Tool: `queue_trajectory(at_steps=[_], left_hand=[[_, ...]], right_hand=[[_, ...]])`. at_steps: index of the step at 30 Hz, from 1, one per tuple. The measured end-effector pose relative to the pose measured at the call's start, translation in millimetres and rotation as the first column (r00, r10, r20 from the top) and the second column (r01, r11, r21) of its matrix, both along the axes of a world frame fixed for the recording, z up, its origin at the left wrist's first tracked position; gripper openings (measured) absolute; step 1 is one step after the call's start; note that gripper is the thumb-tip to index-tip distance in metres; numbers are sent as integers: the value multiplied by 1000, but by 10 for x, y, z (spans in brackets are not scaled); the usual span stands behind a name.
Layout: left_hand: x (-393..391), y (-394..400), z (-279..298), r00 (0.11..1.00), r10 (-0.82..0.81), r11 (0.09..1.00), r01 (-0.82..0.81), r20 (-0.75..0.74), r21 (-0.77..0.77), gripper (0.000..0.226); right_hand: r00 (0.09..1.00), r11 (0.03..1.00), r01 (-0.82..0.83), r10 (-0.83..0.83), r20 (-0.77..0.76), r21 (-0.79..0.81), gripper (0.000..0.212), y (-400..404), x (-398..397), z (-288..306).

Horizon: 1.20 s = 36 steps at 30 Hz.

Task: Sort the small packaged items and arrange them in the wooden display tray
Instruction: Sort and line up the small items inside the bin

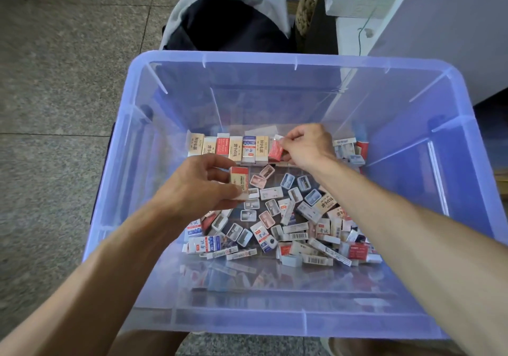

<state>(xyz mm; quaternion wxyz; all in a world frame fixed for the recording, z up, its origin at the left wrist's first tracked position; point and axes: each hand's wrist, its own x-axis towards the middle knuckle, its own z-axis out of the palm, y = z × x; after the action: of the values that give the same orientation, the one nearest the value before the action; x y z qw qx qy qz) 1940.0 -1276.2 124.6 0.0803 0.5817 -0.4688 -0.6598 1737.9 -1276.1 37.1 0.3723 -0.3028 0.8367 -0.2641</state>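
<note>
Left hand (200, 188) pinches a cream packet (238, 182), long axis running away from the person. Six packets (228, 148) stand in the back row; right hand (305, 145) fingers grip a seventh, red packet (275, 151), upright, inside the blue bin (275, 61).

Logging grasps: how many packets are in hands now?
2. Red packet pinched by right hand at the row's end; cream packet in left hand above the pile. Palms may hide more.
</note>
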Motion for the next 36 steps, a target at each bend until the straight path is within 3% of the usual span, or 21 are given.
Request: queue_trajectory(at_steps=[3,8,10,13,15,18,20,24,27,31,36], left_hand=[[15,-16,-13,1000,9,999,-8,19,-42,28],[14,-34,-15,999,38,997,-36,26,-69,28],[2,-30,-22,999,40,997,-39,4,-64,29],[-42,-20,-39,1000,12,996,-13,-11,-90,28],[-83,-4,-48,999,-38,993,37,-11,-111,28],[-174,32,-51,993,-114,984,110,-19,-140,29],[-221,47,-91,986,-167,971,167,11,-170,25],[-195,-31,-299,894,-369,856,434,254,-282,16],[-149,-136,-489,789,-474,747,595,390,-296,16],[-210,-158,-734,684,-585,642,719,436,-266,26],[-383,-56,-963,554,-679,477,831,481,-285,64]], right_hand=[[994,999,34,-38,-102,-43,8,-54,36,-107],[993,987,112,-109,34,-111,18,44,8,-27],[982,998,7,5,188,-63,13,194,40,227],[820,980,-195,188,541,-43,19,433,152,567],[761,975,-213,205,615,-61,11,529,190,609],[769,981,-187,176,614,-46,2,588,107,589],[813,987,-158,136,566,-10,4,576,-4,563],[977,992,-80,60,204,94,5,395,-248,404],[992,994,-91,85,92,65,8,229,-311,243],[990,993,-114,115,-78,17,17,138,-284,42],[963,993,-100,80,-256,-67,31,181,-228,-153]])
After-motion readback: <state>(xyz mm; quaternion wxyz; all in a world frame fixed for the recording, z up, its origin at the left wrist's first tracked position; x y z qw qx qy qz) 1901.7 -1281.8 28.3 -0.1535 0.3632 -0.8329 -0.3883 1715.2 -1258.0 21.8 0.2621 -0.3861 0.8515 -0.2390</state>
